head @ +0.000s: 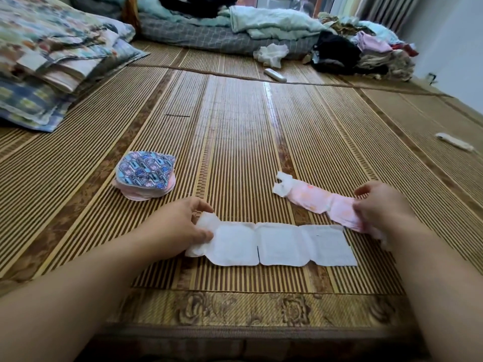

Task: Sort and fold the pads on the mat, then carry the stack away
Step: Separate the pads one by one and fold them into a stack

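While the left hand [183, 223] pinches the white pad's [277, 244] left end on the mat [235, 126], the right hand [376, 202] grips the pink pad [313, 198].

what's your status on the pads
Left hand pinching white pad end, laid flat. Right hand gripping pink pad. Folded stack left. Nothing blocking.

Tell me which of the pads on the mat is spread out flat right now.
The long white pad nearest the person, with the left hand at its end. The pink pad lies crumpled, and the folded stack sits apart.
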`<state>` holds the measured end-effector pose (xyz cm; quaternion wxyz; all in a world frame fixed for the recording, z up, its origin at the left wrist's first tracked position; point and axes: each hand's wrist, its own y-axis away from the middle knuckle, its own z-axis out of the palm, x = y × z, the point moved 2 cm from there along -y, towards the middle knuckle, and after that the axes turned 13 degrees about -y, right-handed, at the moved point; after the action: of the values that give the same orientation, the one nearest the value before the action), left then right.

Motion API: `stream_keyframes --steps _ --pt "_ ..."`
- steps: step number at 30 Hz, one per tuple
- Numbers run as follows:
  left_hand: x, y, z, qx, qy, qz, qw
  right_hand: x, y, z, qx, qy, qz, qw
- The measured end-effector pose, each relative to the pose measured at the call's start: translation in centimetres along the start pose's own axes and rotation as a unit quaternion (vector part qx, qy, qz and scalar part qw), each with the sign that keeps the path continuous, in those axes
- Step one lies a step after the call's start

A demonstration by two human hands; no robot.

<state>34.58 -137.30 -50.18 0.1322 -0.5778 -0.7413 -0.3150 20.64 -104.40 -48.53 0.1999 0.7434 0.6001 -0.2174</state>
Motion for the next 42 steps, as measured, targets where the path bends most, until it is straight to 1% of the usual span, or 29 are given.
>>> stream_keyframes --steps 4,6,7,9,11,12,14,15,18,22,25,28,30,33,35,38,42 --pt "-0.6 0.0 -0.4 0.007 0.009 -0.016 1.0 0.1 0.0 0.3 0.039 0.025 -0.009 0.999" --pt "-0.6 0.2 -0.4 0.0 0.019 -0.017 1.0 -0.9 0.9 0.7 0.037 0.045 -0.056 0.997" --pt "-0.6 0.2 -0.4 -0.003 0.021 -0.016 1.0 -1.7 1.6 0.9 0.021 0.046 -0.091 0.995" --pt "-0.5 0.3 -0.3 -0.004 0.025 -0.015 1.0 -3.3 3.2 1.5 -0.046 0.025 -0.138 0.989" --pt "-0.6 0.2 -0.2 -0.004 0.036 -0.015 0.999 -4.2 4.8 2.0 -0.137 0.033 -0.121 0.983" --pt "-0.6 0.2 -0.2 -0.001 0.046 -0.017 0.999 -4.3 5.4 2.2 -0.17 0.072 -0.105 0.977" --pt "-0.6 0.4 -0.2 0.015 0.065 -0.023 0.998 -4.1 6.0 2.5 -0.201 0.159 -0.083 0.963" --pt "-0.7 0.4 -0.1 0.027 0.067 -0.024 0.997 -4.0 6.0 2.6 -0.209 0.173 -0.073 0.96" --pt "-0.7 0.5 -0.2 0.059 0.038 -0.022 0.997 -3.6 5.8 2.6 -0.226 0.148 -0.057 0.961" --pt "-1.3 0.3 -1.1 0.1 -0.06 -0.014 0.993 -3.1 5.7 2.7 -0.227 0.121 -0.063 0.964" --pt "-2.1 0.3 -1.7 0.147 -0.12 -0.029 0.981 -2.8 5.8 2.3 -0.213 0.096 -0.058 0.971" --pt "-2.1 0.7 -1.6 0.202 -0.166 -0.021 0.965 -2.6 5.8 2.1 -0.2 0.11 -0.043 0.973" --pt "-1.4 1.2 -0.9 0.189 -0.188 -0.006 0.964 -2.4 5.8 2.0 -0.193 0.125 -0.023 0.973" --pt "-0.5 1.7 0.6 0.111 -0.251 -0.021 0.961 -2.4 5.8 2.2 -0.194 0.14 -0.008 0.971" --pt "-0.3 1.6 0.9 0.091 -0.27 -0.024 0.958 -2.4 5.8 2.3 -0.204 0.131 0.002 0.97" --pt "-0.5 1.4 0.2 0.07 -0.222 -0.026 0.972 -2.2 6.1 2.4 -0.222 0.113 0.001 0.969" --pt "-1.8 1.4 -1.3 0.075 -0.077 -0.047 0.993 -1.9 6.1 2.2 -0.211 0.091 -0.011 0.973"
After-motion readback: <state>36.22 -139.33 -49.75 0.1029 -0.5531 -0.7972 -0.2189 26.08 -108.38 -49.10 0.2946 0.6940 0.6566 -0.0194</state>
